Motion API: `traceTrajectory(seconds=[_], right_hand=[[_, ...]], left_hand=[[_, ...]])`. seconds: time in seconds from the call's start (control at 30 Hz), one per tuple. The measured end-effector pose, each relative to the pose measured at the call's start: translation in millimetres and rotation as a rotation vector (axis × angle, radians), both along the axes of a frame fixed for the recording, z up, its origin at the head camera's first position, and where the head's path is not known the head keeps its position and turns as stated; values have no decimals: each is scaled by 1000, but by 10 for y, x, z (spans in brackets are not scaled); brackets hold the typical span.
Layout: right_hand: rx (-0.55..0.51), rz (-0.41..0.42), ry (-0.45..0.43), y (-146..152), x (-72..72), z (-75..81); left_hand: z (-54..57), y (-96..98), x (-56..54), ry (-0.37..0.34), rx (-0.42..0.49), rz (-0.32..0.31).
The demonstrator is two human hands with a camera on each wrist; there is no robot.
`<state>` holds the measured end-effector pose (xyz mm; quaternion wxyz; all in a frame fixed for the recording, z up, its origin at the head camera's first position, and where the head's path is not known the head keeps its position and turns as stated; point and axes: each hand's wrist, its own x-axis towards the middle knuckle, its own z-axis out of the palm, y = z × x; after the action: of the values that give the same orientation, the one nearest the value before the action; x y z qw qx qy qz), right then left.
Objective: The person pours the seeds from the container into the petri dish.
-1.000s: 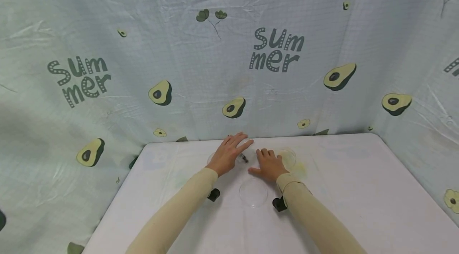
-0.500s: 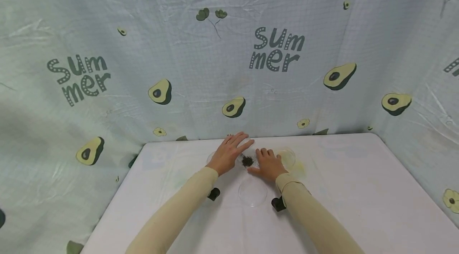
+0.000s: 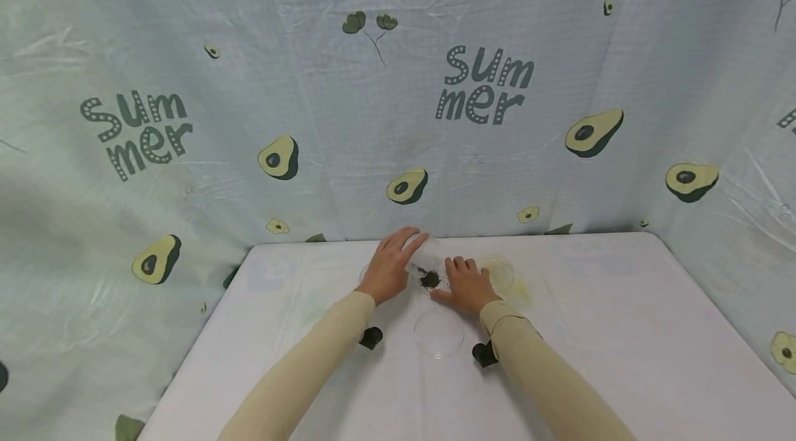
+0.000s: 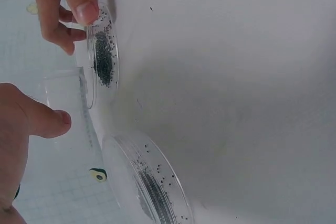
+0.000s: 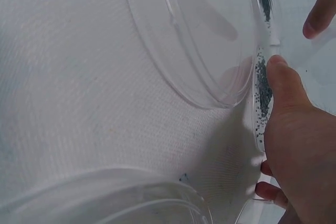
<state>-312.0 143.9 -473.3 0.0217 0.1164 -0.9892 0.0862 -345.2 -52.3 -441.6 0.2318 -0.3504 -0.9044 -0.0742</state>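
In the head view my left hand is at the back of the table. It holds a clear cylindrical container with its thumb along the side; a few dark specks cling inside. Dark granules lie heaped and scattered in a clear petri dish between my hands. My right hand holds this dish at its right side, thumb on the near edge and fingers round the far part. How my left fingers wrap the container is largely hidden.
A clear dish stands nearer me. Behind my right hand is one with a yellowish tint. Another dish with dark granules sits by my left hand, mostly hidden in the head view. A printed curtain hangs behind the table.
Dark granules have come out of the container into the dish, forming a heap. My left hand has then shifted slightly left and turned. My right hand stays in place.
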Motion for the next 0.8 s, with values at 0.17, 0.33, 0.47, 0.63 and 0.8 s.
traceTrajectory(seconds=[0.17,0.33,0.47,0.63,0.8], right_hand=[[1,2,-3,-8,-21,-17],[-3,-2,-5,-8,-20,-19],[2,-6,2,-4,-16,-6],[-15,6,10,-3,-25,-24],[-29,21,56,6,-38,-52]], left_hand=[[21,-54,6,-37,78,32],[48,-103,34,-87,141,47],[44,-143,38,-111,167,67],[39,-213,68,-131,219,87],[48,-277,115,-155,253,105]])
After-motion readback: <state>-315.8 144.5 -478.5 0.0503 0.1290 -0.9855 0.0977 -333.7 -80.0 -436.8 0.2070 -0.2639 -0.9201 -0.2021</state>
